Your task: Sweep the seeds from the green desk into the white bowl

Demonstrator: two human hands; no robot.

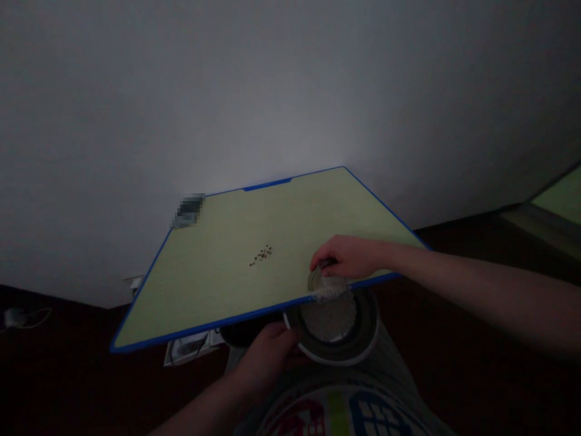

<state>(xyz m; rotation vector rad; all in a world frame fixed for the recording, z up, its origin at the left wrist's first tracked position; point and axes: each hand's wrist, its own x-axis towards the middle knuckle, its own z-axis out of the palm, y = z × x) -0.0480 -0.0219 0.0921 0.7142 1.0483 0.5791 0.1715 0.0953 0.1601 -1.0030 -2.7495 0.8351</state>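
Dominating the dim view, a white wall (272,91) fills the upper half. Below it sits a low table (218,266) with a pale green top and blue edging, tilted in frame. Right hand (347,256) rests at the table's near edge, fingers curled down over a small heap of white grains (329,292) lying at the edge, just above the bowl. Left hand (267,351) grips the rim of a round bowl (336,330), held just under the table edge; more white grains lie inside. A small cluster of dark specks (261,255) lies mid-table, well apart from both hands. Blurred object (187,210) sits at the far left corner.
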